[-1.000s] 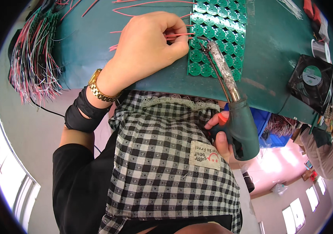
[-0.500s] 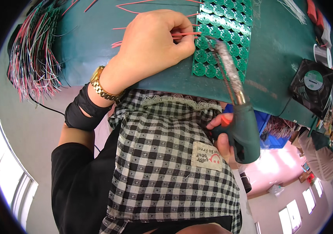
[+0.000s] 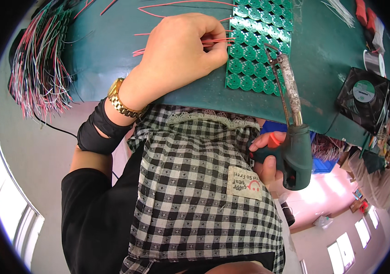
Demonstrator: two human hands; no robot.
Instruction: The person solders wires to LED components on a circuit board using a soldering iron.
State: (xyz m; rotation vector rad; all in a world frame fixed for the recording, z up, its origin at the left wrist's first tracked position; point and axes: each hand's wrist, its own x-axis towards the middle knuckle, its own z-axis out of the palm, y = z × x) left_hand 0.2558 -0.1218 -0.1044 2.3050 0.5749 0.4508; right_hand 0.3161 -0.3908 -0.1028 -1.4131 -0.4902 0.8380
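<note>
Gripping left hand (image 3: 181, 50): closed, thumb and fingertips pinching several red wires (image 3: 211, 41) whose ends reach the board's left edge.
Right hand (image 3: 269, 168): closed around the handle of a soldering gun (image 3: 297, 157), a finger beside its orange-red trigger (image 3: 275, 139).
Gun tip (image 3: 272, 47): over the board, well apart from the pinched wire ends; contact with the surface cannot be confirmed.
Green board (image 3: 261, 68): panel of joined round circuits, lying on the green table (image 3: 181, 94) just right of the left hand.
Upper rows: further wires (image 3: 226, 19) run to the left edge; judged already placed. Whether each joint is soldered cannot be told.
Middle rows: pinched wires meet the edge here; judged to be the spot under work.
Lower rows: no wire seen at the left edge; judged outstanding.
Wired bundle (image 3: 42, 64): red and white wires with small green boards, heaped at the table's left; judged completed pieces.
Solder spool (image 3: 374, 63): at the table's right, near a black fan (image 3: 364, 91), apart from both hands.
</note>
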